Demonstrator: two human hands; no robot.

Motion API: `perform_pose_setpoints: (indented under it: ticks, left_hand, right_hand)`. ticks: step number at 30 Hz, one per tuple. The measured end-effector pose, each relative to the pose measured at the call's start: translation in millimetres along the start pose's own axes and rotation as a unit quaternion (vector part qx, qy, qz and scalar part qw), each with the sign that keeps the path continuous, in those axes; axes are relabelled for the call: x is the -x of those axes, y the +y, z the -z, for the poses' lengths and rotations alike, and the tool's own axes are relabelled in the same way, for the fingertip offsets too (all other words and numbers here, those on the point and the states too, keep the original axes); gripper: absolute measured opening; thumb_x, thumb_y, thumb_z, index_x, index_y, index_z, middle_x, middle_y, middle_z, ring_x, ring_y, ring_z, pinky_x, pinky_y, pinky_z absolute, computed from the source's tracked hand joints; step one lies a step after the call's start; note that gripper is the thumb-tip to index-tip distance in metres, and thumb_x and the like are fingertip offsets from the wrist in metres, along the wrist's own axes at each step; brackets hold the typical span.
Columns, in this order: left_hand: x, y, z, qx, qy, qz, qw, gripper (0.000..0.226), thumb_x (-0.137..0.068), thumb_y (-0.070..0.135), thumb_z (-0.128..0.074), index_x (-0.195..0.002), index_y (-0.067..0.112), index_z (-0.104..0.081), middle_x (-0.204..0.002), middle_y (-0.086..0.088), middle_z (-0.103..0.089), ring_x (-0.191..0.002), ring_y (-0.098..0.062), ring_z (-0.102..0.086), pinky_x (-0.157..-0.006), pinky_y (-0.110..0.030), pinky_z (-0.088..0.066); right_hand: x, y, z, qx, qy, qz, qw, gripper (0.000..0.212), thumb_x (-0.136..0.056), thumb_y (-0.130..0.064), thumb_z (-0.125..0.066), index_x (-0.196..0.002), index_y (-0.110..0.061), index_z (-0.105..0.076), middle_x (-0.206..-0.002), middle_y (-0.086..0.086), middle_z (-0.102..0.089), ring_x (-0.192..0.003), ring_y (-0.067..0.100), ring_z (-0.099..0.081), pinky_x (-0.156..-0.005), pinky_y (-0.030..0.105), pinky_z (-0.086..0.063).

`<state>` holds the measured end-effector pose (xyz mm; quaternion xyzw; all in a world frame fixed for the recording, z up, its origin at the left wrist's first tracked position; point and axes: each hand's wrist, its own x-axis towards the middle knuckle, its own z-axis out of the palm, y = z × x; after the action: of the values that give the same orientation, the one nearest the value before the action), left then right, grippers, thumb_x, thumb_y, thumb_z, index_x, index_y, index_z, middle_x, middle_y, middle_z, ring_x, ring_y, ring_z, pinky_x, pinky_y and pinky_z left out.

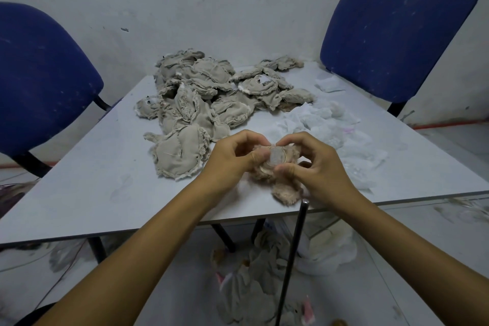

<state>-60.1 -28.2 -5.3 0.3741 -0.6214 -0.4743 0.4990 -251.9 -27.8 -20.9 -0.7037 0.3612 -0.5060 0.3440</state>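
Gently: your left hand (232, 156) and right hand (315, 167) each pinch the fuzzy plush skin (287, 193) by the near edge of the table (105, 180); spread its opening evenly, without tearing the seam.

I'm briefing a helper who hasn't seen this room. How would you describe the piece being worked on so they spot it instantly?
Start at the grey table and go to its near edge. There the left hand and right hand pinch a small plush piece. It is fluffy and pinkish-tan, unlike the flat grey pile behind it and the white fabric to the right.
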Motion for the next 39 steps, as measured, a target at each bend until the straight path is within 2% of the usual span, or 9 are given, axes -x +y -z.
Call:
perform_pose_setpoints:
  ticks: [6,14,19,22,25,28,31,34,39]
  left_hand:
    - [1.4,5.0,-3.9,0.019,-0.080,0.025,0.996,0.011,-0.083,0.026,-0.070,-0.081,0.016,-0.066,-0.075,-0.002,-0.059,-0.068,-0.014,-0.054,-0.060,-0.025,-0.043]
    - [-3.9,2.2,-15.1,-0.058,0.030,-0.006,0.998,0.034,-0.098,0.023,-0.059,-0.066,0.016,-0.050,-0.055,-0.001,-0.040,-0.049,-0.015,-0.034,-0.047,-0.026,-0.028]
    - [-10.2,6.1,-24.9,-0.062,0.141,-0.035,0.987,0.045,-0.097,0.036,-0.058,-0.061,0.011,-0.048,-0.056,-0.005,-0.045,-0.055,-0.020,-0.042,-0.055,-0.041,-0.038]
    - [-12.7,9.1,-23.5,-0.075,0.162,-0.052,0.983,0.054,-0.098,0.038,-0.056,-0.065,-0.003,-0.048,-0.057,-0.011,-0.045,-0.056,-0.020,-0.040,-0.059,-0.043,-0.037]
    - [-9.8,9.8,-23.3,-0.044,0.142,-0.026,0.988,0.057,-0.099,0.041,-0.054,-0.066,-0.004,-0.042,-0.058,-0.013,-0.039,-0.053,-0.021,-0.035,-0.053,-0.036,-0.031]
    - [-5.4,11.0,-19.0,-0.031,0.087,-0.023,0.995,0.041,-0.098,0.036,-0.058,-0.070,0.006,-0.050,-0.058,-0.009,-0.042,-0.049,-0.017,-0.037,-0.049,-0.030,-0.032]
    - [-0.9,13.0,-11.1,-0.073,0.019,-0.029,0.997,0.023,-0.091,0.023,-0.069,-0.077,0.013,-0.053,-0.068,-0.001,-0.053,-0.062,-0.015,-0.048,-0.058,-0.029,-0.042]
    - [-0.3,13.8,-3.8,-0.128,-0.001,-0.041,0.991,0.018,-0.089,0.008,-0.071,-0.083,0.017,-0.057,-0.085,0.003,-0.057,-0.083,-0.010,-0.056,-0.070,-0.025,-0.050]
    - [1.6,14.5,-6.0,-0.114,0.062,-0.065,0.989,0.012,-0.091,0.009,-0.069,-0.086,0.009,-0.058,-0.096,-0.022,-0.063,-0.096,-0.032,-0.063,-0.078,-0.050,-0.055]
  right_hand:
    - [-0.8,1.3,3.7,-0.033,0.002,0.012,0.999,0.024,-0.075,-0.023,-0.081,-0.093,-0.014,-0.068,-0.084,0.004,-0.069,-0.077,0.020,-0.066,-0.071,0.036,-0.056]
    - [-4.3,-6.1,5.5,-0.164,-0.055,-0.059,0.983,0.031,-0.077,-0.022,-0.079,-0.106,-0.017,-0.068,-0.070,0.020,-0.055,-0.067,0.026,-0.054,-0.063,0.029,-0.049]
    - [-14.7,-18.3,4.3,-0.278,-0.159,-0.114,0.940,0.042,-0.070,-0.032,-0.082,-0.104,-0.011,-0.070,-0.083,0.003,-0.072,-0.076,0.013,-0.069,-0.071,0.021,-0.055]
    - [-18.4,-20.6,2.5,-0.300,-0.211,-0.112,0.923,0.024,-0.075,-0.019,-0.085,-0.095,-0.017,-0.073,-0.082,-0.001,-0.070,-0.078,0.010,-0.068,-0.072,0.020,-0.054]
    - [-21.4,-21.7,-0.2,-0.257,-0.159,-0.105,0.947,0.007,-0.077,-0.016,-0.078,-0.082,-0.018,-0.073,-0.080,0.002,-0.069,-0.076,0.014,-0.067,-0.070,0.022,-0.055]
    - [-23.3,-16.9,-0.2,-0.175,-0.053,-0.104,0.977,0.022,-0.073,-0.026,-0.082,-0.080,-0.010,-0.069,-0.081,0.016,-0.064,-0.077,0.024,-0.062,-0.070,0.031,-0.053]
    - [-23.2,-15.2,-4.3,-0.117,0.008,-0.088,0.989,0.017,-0.080,-0.015,-0.079,-0.074,-0.009,-0.064,-0.081,0.025,-0.063,-0.074,0.023,-0.062,-0.066,0.030,-0.053]
    - [-23.3,-16.0,-3.3,-0.116,0.025,-0.089,0.989,0.015,-0.084,-0.007,-0.075,-0.074,-0.008,-0.064,-0.076,0.014,-0.065,-0.070,0.018,-0.064,-0.063,0.026,-0.053]
    - [-19.6,-20.2,-9.6,-0.112,0.047,-0.082,0.989,0.015,-0.088,-0.008,-0.072,-0.077,-0.004,-0.062,-0.059,0.005,-0.060,-0.054,0.013,-0.058,-0.051,0.025,-0.048]
